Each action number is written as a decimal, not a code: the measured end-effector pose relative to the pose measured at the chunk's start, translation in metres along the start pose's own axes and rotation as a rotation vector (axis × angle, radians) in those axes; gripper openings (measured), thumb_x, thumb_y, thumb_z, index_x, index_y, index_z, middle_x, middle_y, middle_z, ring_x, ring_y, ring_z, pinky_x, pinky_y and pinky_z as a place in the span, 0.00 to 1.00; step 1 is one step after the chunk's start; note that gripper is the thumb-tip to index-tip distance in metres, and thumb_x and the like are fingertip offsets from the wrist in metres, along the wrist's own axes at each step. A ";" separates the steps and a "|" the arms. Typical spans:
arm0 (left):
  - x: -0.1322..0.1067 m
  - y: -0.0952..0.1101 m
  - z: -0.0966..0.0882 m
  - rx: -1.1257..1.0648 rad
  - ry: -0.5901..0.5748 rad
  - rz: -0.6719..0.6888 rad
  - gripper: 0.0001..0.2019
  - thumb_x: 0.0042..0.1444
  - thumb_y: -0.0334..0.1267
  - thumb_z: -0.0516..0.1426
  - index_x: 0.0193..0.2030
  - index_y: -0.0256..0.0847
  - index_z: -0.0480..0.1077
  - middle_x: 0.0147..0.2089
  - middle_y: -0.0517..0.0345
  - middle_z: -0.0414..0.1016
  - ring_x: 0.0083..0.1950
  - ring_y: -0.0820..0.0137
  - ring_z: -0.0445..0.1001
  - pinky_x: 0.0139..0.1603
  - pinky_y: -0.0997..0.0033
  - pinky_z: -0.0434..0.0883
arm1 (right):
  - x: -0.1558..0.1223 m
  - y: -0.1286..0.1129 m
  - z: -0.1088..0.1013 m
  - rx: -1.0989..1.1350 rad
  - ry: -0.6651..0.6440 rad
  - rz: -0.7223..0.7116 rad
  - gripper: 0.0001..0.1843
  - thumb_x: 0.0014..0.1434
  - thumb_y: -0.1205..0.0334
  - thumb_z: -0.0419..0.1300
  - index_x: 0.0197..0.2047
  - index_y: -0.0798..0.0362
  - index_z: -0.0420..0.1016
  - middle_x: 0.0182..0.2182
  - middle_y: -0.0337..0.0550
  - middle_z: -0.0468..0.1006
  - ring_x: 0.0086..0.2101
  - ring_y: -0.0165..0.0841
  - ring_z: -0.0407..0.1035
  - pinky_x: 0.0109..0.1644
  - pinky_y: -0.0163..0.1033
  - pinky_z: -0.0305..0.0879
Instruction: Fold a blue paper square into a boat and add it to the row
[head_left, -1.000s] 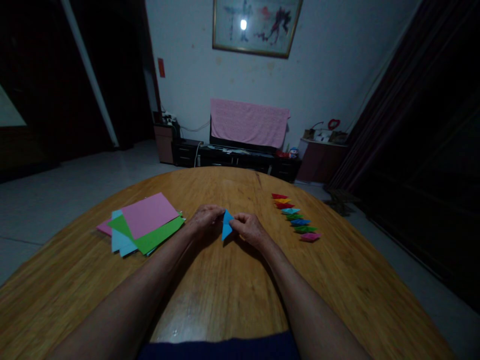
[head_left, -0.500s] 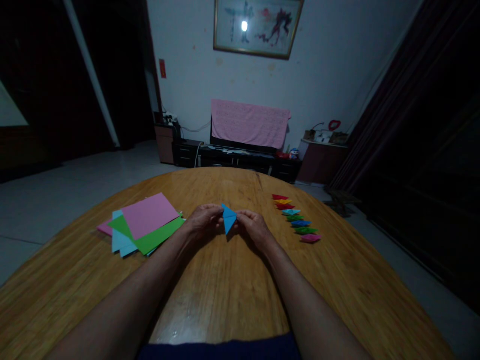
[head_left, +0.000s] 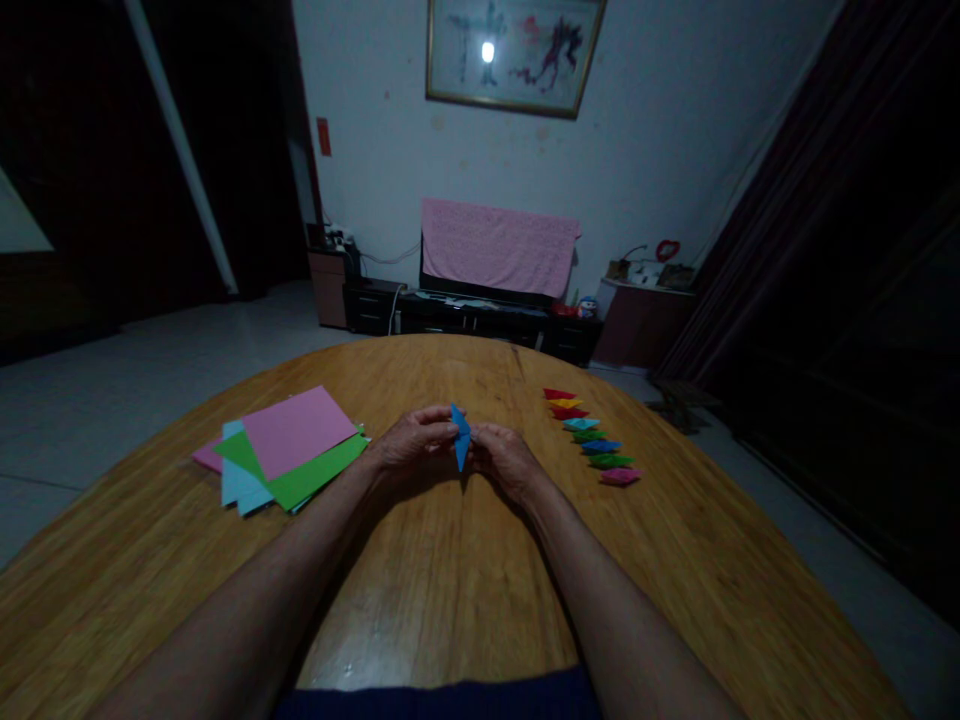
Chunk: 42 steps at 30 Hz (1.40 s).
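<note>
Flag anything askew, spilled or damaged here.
Sheets at left lie askew, overlapping at different angles, unlike the neat row of folded papers at right. Yellowish patches mark the wall below the framed picture. No spill shows, nor any tear in the held blue paper.

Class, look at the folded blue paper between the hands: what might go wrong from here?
1. The folded blue paper is held between the left hand and right hand; uneven pressure might crease or tear it.
2. The overlapping coloured sheets lie beside the left hand, so a sideways sweep could scatter them.
3. A rightward swing might knock the row of folded pieces.
</note>
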<state>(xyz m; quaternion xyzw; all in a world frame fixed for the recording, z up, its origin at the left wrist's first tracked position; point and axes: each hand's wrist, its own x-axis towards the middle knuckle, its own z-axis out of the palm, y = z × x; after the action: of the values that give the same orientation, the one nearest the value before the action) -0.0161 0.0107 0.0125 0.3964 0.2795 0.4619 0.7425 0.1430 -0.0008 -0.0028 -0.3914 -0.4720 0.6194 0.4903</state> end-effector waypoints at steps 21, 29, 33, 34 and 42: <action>-0.001 -0.006 -0.001 0.044 0.053 0.004 0.16 0.41 0.31 0.68 0.38 0.38 0.73 0.28 0.56 0.75 0.23 0.75 0.70 0.28 0.72 0.69 | -0.009 -0.002 0.008 -0.231 -0.017 -0.065 0.18 0.49 0.56 0.66 0.44 0.52 0.76 0.28 0.41 0.76 0.25 0.28 0.66 0.28 0.33 0.59; -0.004 -0.010 0.002 0.052 0.034 0.016 0.13 0.43 0.30 0.66 0.38 0.39 0.74 0.29 0.58 0.74 0.26 0.76 0.71 0.33 0.71 0.70 | -0.003 0.002 0.005 -0.335 0.037 -0.114 0.17 0.49 0.59 0.63 0.43 0.54 0.78 0.30 0.41 0.77 0.26 0.28 0.67 0.29 0.33 0.61; -0.002 -0.016 0.005 0.215 0.079 0.105 0.11 0.46 0.32 0.62 0.39 0.41 0.75 0.29 0.59 0.72 0.28 0.75 0.69 0.32 0.74 0.69 | 0.003 0.010 0.001 -0.412 0.078 -0.153 0.18 0.53 0.59 0.58 0.46 0.55 0.76 0.27 0.40 0.76 0.24 0.29 0.67 0.29 0.34 0.62; 0.000 -0.018 0.003 0.293 0.082 0.156 0.10 0.48 0.33 0.60 0.39 0.41 0.76 0.30 0.59 0.73 0.29 0.75 0.70 0.31 0.74 0.69 | 0.004 0.012 -0.001 -0.466 0.086 -0.182 0.18 0.54 0.60 0.56 0.47 0.54 0.76 0.28 0.40 0.77 0.25 0.30 0.67 0.29 0.34 0.63; 0.015 -0.021 -0.018 1.219 0.052 0.604 0.10 0.52 0.30 0.53 0.34 0.39 0.77 0.30 0.58 0.73 0.34 0.71 0.70 0.37 0.72 0.67 | -0.001 0.010 -0.006 -1.091 0.097 -0.521 0.17 0.56 0.70 0.51 0.44 0.54 0.76 0.38 0.47 0.79 0.38 0.36 0.70 0.46 0.40 0.64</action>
<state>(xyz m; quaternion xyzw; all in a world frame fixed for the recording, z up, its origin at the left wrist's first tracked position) -0.0139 0.0249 -0.0154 0.7934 0.3848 0.4183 0.2177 0.1463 -0.0013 -0.0136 -0.4857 -0.7787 0.1294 0.3754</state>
